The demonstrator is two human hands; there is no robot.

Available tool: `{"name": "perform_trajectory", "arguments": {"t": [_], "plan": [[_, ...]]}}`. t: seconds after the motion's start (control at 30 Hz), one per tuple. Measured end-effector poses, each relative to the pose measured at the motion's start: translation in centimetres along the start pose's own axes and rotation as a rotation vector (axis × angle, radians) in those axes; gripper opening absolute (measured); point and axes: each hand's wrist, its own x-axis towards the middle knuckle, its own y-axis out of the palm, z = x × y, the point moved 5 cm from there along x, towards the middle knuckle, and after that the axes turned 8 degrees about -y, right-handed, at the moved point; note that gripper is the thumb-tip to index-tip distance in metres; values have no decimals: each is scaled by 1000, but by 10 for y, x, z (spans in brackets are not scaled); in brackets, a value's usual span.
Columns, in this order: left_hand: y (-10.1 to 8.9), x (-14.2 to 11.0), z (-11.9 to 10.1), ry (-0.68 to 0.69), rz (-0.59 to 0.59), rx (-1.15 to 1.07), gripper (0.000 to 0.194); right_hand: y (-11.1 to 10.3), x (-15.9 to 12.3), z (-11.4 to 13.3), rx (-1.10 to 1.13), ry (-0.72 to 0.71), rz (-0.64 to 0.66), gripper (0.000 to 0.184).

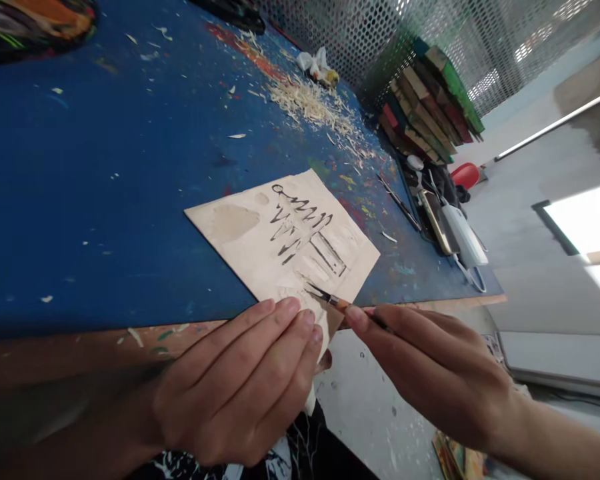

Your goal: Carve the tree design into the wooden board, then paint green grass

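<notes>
A pale wooden board (260,233) with dark carved and inked marks lies on the blue worktable (105,200), one corner jutting over the front edge. My left hand (240,387) grips that near corner, fingers pressed together on top of it. My right hand (430,367) pinches a thin carving tool (330,299), whose tip touches the board near the carved lines.
Wood shavings (315,107) are heaped at the back of the table by a perforated metal screen (380,33). A stack of painted wooden blocks (425,107) leans at the right. Tools and a white device (463,233) lie along the right edge. The floor (530,220) is beyond.
</notes>
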Motion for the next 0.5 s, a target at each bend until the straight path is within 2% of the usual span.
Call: {"name": "perform_trajectory", "arguments": {"t": [0.13, 0.3, 0.4, 0.5], "plan": [[1, 3, -1, -73, 0, -11, 31, 9, -2, 0, 33, -13, -43, 38], [7, 7, -5, -307, -37, -103, 30, 17, -8, 1, 60, 33, -55, 39], [11, 9, -7, -340, -40, -129, 34, 19, -7, 4, 67, 64, -74, 37], [12, 8, -4, -316, -41, -110, 32, 21, -4, 5, 49, 147, -95, 36]]}}
